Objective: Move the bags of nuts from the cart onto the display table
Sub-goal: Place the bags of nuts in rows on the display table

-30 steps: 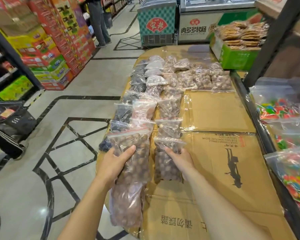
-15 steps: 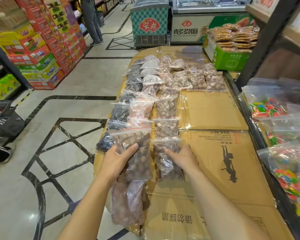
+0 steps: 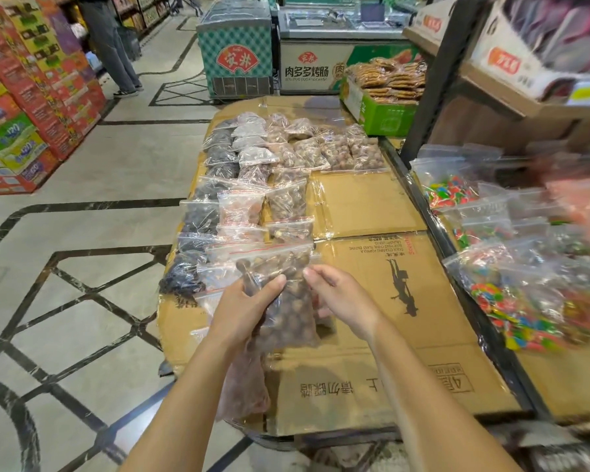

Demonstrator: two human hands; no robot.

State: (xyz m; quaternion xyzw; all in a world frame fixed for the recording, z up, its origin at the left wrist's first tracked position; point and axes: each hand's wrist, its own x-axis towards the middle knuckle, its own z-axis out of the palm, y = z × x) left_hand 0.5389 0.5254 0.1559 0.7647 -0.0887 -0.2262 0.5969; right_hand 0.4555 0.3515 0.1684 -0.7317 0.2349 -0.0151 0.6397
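Head: left hand (image 3: 246,308) grips nut bag (image 3: 290,323), right hand (image 3: 344,298) pinches it, beside candy bags (image 3: 511,294).

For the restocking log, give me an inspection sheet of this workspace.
Surface: display table covered in flattened cardboard under clear film.
Job's things: bags of nuts laid in rows on its left half; one held bag over the near rows.
Clutter: green crate of snacks at the far right corner.
Hands: left hand grips the held bag; right hand at its right edge, grip unclear.
Cables: nothing seen.
Surroundings: candy bags on the right shelf, freezers beyond, a person in the aisle.
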